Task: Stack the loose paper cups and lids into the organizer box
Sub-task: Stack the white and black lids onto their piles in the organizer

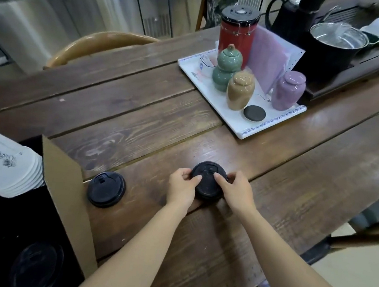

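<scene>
Both hands on one black lid stack

Left hand (181, 187) and right hand (237, 191) each grip – pinching – the lid stack (207, 182) on the table (139, 124); one loose lid (106, 189) lies left, beside the cardboard box (66, 191).

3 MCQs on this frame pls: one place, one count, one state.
1. Where does the loose black lid lie?
A. On the white tray
B. On the table beside the cardboard box
C. Inside the pot

2. How many small ceramic jars stand on the white tray?
A. One
B. Three
C. Five

3. What are the hands doing?
A. Both on one stack of black lids
B. Both resting flat on the table
C. One reaching into the box

Answers:
1 B, it sits on the wood by the cardboard box.
2 B, green, tan and purple.
3 A, left hand and right hand grip the lid stack.
</scene>
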A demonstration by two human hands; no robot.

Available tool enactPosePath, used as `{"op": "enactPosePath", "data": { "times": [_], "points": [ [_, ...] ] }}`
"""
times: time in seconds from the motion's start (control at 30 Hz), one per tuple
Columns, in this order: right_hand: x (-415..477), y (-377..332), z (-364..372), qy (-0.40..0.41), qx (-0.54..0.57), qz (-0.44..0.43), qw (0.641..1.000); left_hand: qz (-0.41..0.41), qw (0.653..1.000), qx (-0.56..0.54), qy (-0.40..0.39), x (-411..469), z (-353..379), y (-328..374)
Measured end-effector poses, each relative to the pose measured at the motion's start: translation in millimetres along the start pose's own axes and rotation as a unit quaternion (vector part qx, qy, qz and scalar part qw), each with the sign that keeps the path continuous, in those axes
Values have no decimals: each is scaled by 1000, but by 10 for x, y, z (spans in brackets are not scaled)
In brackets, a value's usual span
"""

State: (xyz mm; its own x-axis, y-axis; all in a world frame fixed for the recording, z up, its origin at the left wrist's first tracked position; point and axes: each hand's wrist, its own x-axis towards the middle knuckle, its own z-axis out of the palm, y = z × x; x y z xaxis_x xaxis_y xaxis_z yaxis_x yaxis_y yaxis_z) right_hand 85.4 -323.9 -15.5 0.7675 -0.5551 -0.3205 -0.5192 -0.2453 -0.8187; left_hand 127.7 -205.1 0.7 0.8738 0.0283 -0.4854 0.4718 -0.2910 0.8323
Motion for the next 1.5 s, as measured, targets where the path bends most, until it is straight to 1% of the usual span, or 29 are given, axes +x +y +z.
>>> {"op": "enactPosePath", "data": {
  "times": [0.07,0.17,0.27,0.33,0.43,0.53,0.67,0.77,0.9,1.0,1.1,1.23,1.37,1.5],
  "points": [
    [89,41,-3,-18,-22,17,999,-5,1000,12,1,49,55,-21],
    [172,87,0,-37,-9,23,999,-16,1000,20,-6,108,106,-40],
    [255,88,-13,-79,-3,-26,997,-42,999,0,-27,147,125,-2],
    [303,64,-25,-101,9,-52,993,-51,998,-7,-28,172,142,40],
    [331,31,-20,-95,31,-83,992,-57,998,15,-10,210,155,81],
    [341,27,-8,-79,39,-97,991,-42,999,14,2,238,136,108],
    [408,22,9,-90,0,-69,994,-56,998,21,-3,260,130,125],
    [466,13,34,-101,14,-36,994,-104,994,-8,-27,244,141,174],
    [477,4,42,-102,73,-29,992,-161,981,-99,-49,246,89,211],
    [447,-52,78,-118,111,-8,987,-176,972,-148,-47,253,15,179],
    [380,-188,181,-132,131,-11,982,-160,972,-171,-21,251,-113,150],
    [278,-425,453,-161,153,-39,974,-112,975,-188,44,228,-467,133],
    [153,-685,881,-226,162,-61,959,-69,964,-220,134,208,-904,107],
    [-8,-906,1364,-284,113,-87,948,-51,942,-234,236,236,-1280,-50]
  ]
}}
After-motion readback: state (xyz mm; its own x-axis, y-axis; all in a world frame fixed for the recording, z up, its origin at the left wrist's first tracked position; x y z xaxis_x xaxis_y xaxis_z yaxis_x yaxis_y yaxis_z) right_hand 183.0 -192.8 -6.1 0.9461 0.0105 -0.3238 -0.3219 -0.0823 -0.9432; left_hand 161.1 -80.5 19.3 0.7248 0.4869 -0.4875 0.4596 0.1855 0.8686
